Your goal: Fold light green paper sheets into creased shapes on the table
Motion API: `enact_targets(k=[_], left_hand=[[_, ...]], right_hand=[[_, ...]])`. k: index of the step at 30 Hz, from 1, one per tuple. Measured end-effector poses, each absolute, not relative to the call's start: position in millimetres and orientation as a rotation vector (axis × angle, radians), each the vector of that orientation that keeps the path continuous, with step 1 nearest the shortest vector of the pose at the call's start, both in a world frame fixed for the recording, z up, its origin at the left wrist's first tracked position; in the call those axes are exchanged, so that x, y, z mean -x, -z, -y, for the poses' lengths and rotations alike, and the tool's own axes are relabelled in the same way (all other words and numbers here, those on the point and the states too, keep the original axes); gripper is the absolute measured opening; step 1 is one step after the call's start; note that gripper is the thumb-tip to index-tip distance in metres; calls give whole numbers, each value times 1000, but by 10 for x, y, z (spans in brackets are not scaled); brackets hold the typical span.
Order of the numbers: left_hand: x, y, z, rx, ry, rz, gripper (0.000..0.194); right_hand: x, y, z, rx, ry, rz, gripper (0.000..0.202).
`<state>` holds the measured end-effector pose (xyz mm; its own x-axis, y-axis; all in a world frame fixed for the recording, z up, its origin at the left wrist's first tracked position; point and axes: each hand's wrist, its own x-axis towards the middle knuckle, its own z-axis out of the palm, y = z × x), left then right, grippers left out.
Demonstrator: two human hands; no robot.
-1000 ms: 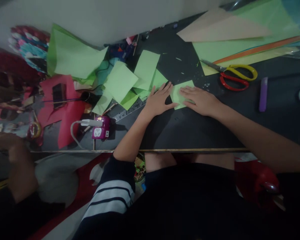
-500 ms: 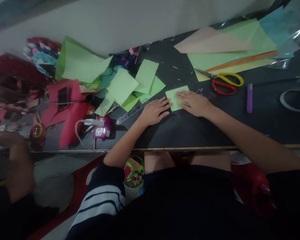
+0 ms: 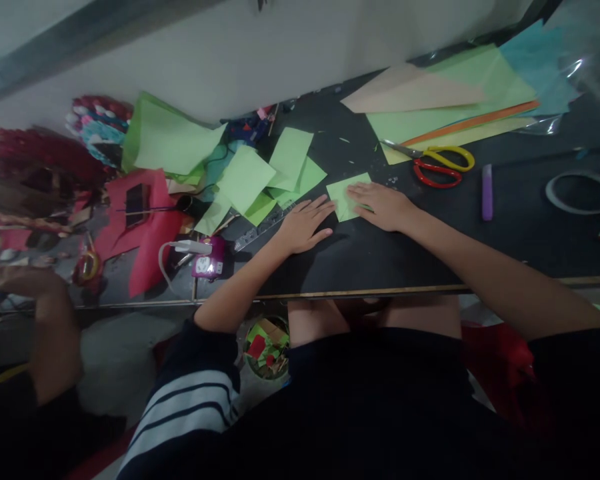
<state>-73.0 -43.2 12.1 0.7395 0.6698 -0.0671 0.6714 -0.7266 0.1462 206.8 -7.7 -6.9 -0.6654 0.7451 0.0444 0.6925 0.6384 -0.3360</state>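
A small light green paper (image 3: 339, 195) lies flat on the dark table (image 3: 370, 263). My right hand (image 3: 380, 205) rests palm down over its right part, fingers spread. At the paper's left edge is my left hand (image 3: 305, 225), also flat with its fingers apart and holding nothing. A clear ruler (image 3: 253, 237) reaches out from beside my left hand. Several green paper pieces (image 3: 247, 177) lie behind that hand. Scissors (image 3: 437, 165) with one yellow and one red handle lie beyond my right hand.
Large coloured sheets (image 3: 445, 93) lie at the back right. A purple stick (image 3: 487, 193) and a tape roll (image 3: 553, 193) are on the right. Left are a purple power adapter (image 3: 210, 259), red paper (image 3: 150, 263) and another person's arm (image 3: 55, 327).
The camera view has shifted a little. My left hand has slid slightly back from the small paper; my right hand stays on it. The other person's hand at the left has moved.
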Motion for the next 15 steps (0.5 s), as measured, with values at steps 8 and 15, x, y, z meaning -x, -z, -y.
enact_targets(k=[8, 15], left_hand=[[456, -427, 383, -2910, 355, -1078, 72], [-27, -394, 1247, -2777, 161, -1528, 63]], right_hand=[[-1975, 89, 113, 1178, -217, 2625, 67], [-1890, -98, 674, 1022, 13, 2655, 32]])
